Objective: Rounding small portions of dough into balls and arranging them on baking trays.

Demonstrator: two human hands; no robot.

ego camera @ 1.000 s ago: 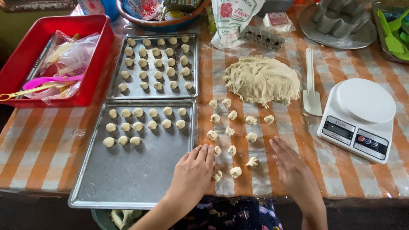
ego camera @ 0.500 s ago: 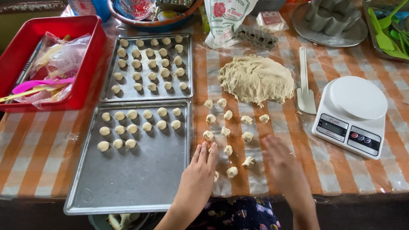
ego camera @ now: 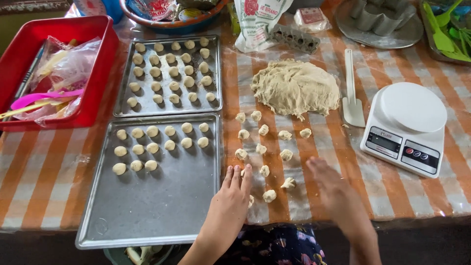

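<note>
My left hand (ego camera: 234, 194) lies palm down with fingers straight and together, at the right rim of the near metal tray (ego camera: 162, 211). Its fingertips touch the lowest loose dough pieces (ego camera: 269, 196). My right hand (ego camera: 332, 189) hovers flat and blurred just right of those pieces, with nothing visible in it. Several small dough pieces (ego camera: 261, 148) are scattered on the striped cloth between my hands and a large dough mass (ego camera: 297, 88). Rolled dough balls (ego camera: 153, 147) sit in rows at the near tray's far end. Whatever lies under my left palm is hidden.
A second tray (ego camera: 122, 110) farther back is filled with dough balls. A red bin (ego camera: 95, 73) with plastic bags and utensils stands at the left. A white kitchen scale (ego camera: 407, 125) and a white scraper (ego camera: 352, 100) are at the right. A flour bag (ego camera: 255, 22) and bowls stand at the back.
My right hand has drifted slightly left toward the loose pieces. My left hand stays flat by the tray rim. The view has shifted a little.
</note>
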